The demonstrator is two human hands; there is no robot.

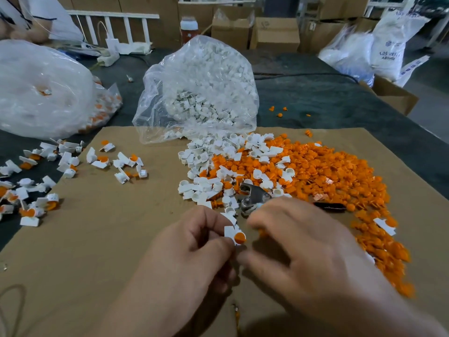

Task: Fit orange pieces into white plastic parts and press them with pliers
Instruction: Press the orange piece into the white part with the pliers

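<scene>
Orange piece [240,237] sits in white part [229,231], pinched by left hand [192,242]; right hand [298,242] blurred, hold unclear. Unpressed, it could pop loose before reaching pliers [252,195] at twelve o'clock.

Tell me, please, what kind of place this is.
Probably a small factory or warehouse bench for hand assembly: a clear bag of white plastic parts, a heap of orange pieces on cardboard, and stacked cardboard boxes behind.

Left grip [194,242], back of the hand up and fingers curled, pinches a small white plastic part with a round orange piece [234,235] between thumb and fingertips. Right grip [298,239], blurred, hovers palm down just beside it, fingers loosely bent.
</scene>
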